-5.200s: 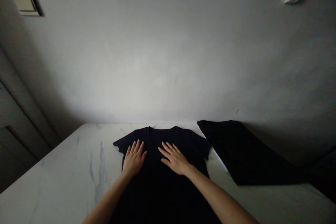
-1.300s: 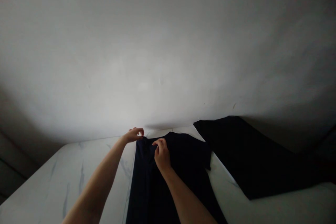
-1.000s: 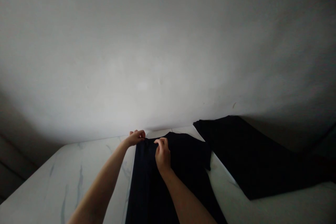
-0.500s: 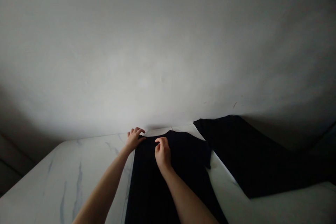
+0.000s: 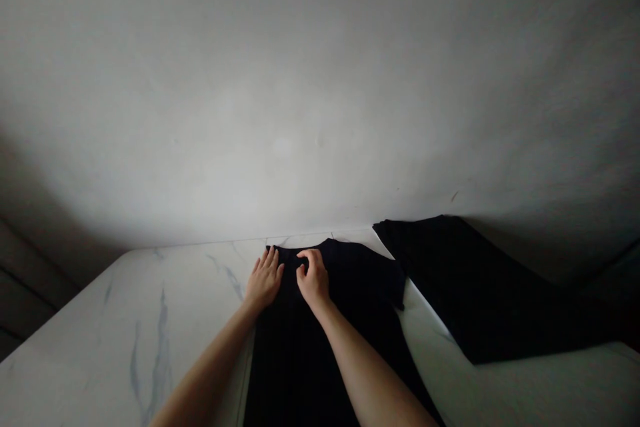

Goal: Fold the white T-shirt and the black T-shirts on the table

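Note:
In the head view a black short-sleeved T-shirt [image 5: 360,280] lies on the table, folded lengthwise, its sleeve pointing right. My left hand [image 5: 265,278] rests flat with fingers stretched on the upper left edge of the shirt. Just to its right, my right hand [image 5: 315,277] is over the shirt near the neckline. Its fingers curl with a gap between thumb and forefinger, and no cloth shows in that gap. Dark cloth hides whether the right fingertips touch the shirt.
Another dark garment [image 5: 465,293], folded, lies to the right, close beside the shirt's sleeve. The white marble-patterned table [image 5: 200,307] meets a pale wall [image 5: 300,113] at its back edge.
My left hand has left the shirt's top corner, moved slightly nearer and flattened onto its left edge. The right hand's thumb and forefinger have parted. The view has shifted slightly.

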`<state>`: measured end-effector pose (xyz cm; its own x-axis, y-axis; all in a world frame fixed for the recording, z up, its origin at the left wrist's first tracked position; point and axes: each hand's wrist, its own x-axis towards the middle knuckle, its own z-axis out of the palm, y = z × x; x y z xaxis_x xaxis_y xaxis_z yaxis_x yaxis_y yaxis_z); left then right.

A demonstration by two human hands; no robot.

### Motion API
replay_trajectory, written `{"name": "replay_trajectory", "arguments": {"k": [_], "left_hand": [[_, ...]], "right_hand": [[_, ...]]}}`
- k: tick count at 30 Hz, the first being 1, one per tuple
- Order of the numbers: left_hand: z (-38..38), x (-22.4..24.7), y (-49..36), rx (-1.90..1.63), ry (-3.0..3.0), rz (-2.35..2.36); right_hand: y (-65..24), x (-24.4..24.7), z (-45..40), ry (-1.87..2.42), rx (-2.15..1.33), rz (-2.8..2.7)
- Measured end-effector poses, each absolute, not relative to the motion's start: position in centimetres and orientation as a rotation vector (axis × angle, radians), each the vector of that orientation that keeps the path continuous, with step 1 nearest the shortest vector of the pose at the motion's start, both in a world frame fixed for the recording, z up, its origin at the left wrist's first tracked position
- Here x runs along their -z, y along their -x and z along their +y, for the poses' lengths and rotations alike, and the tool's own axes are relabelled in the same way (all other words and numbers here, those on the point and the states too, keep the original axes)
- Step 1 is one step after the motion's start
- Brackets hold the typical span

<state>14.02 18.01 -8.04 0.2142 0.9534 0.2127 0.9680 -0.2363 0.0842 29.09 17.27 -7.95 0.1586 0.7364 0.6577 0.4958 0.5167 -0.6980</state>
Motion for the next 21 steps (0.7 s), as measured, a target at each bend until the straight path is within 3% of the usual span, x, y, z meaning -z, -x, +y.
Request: {"name": "replay_trajectory", "arguments": {"k": [8,14,21], "left_hand": [[17.9,7.5,-14.4,0.335,2.357,-1.912],[17.6,7.1,-14.8,0.371,2.318,-1.947],[17.3,6.7,-15.1,0.382,2.292,-1.988]], "right_hand": [[-29.7,6.4,17.4,1.294,-0.361,-1.748],[-30.9,3.6,16.5,1.719,-0.263,-1.96],[-31.8,3.5,15.1,1.936,-0.22,-2.043]]}}
